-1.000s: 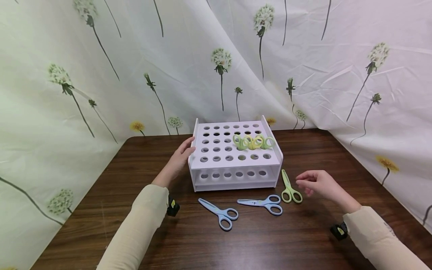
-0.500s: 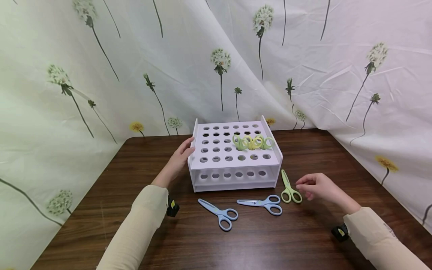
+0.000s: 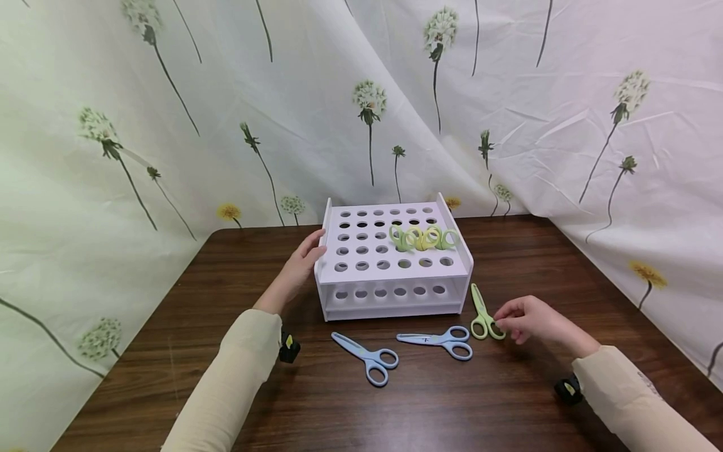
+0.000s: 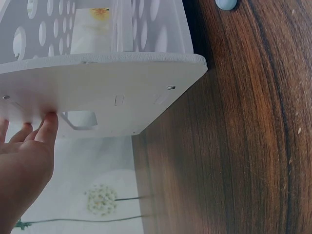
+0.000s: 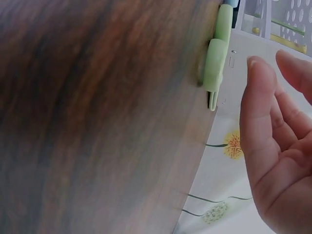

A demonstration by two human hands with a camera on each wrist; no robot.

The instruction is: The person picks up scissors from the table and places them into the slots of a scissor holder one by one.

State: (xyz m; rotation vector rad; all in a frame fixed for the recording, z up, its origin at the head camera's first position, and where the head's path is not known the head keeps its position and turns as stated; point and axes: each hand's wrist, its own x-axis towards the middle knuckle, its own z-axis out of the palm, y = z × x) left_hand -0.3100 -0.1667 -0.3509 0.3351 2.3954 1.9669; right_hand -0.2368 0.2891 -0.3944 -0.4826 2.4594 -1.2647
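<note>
A white rack (image 3: 372, 258) with rows of round holes stands mid-table. My left hand (image 3: 296, 269) rests its fingertips against the rack's left side panel (image 4: 141, 92), beside a cut-out. Green and yellow scissors (image 3: 420, 246) stand in the rack's right half, handles up. To the right of the rack, green scissors (image 3: 482, 311) lie flat with the blades pointing away from me. My right hand (image 3: 533, 320) hovers just right of their handles, fingers bent. In the right wrist view a gap shows between thumb and forefinger, with nothing between them.
Two light-blue scissors lie in front of the rack: the left pair (image 3: 364, 355) slants and the right pair (image 3: 440, 339) points left. Behind the dark wooden table (image 3: 254, 263) hangs a white curtain (image 3: 316, 125) printed with dandelions.
My right hand has lowered slightly toward the green scissors' handles, its fingers drawing closer together. The left hand, the rack and all the scissors stay where they were.
</note>
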